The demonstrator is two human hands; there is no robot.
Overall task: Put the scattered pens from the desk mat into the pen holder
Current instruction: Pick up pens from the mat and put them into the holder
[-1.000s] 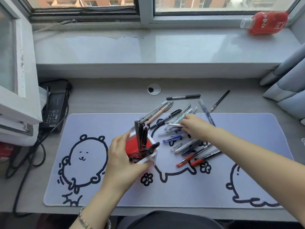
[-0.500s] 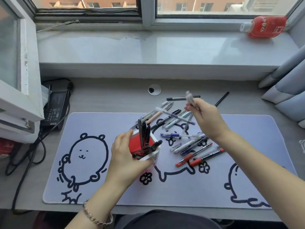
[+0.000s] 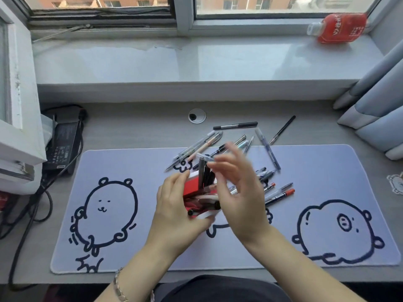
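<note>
A red and white pen holder point(image 3: 192, 189) stands on the lavender desk mat point(image 3: 130, 171), with several dark pens sticking out of it. My left hand point(image 3: 176, 214) wraps around its left and front side. My right hand point(image 3: 237, 188) hovers right over the holder, blurred, fingers pinching a clear pen point(image 3: 206, 158) whose end points left above the opening. Several loose pens point(image 3: 277, 192) lie on the mat to the right of my hands and more point(image 3: 200, 146) behind them, some partly hidden by my right hand.
A black pen point(image 3: 235, 126) and a thin dark pen point(image 3: 282, 129) lie on the bare desk beyond the mat. A cable grommet point(image 3: 197, 115) sits at the back. A power adapter point(image 3: 64, 144) and cables are at left, a red bottle point(image 3: 340, 27) on the windowsill, curtains at right.
My right hand picked pens from the pile, lifted them, then swung left and down over the holder. My left hand kept its grip on the holder.
</note>
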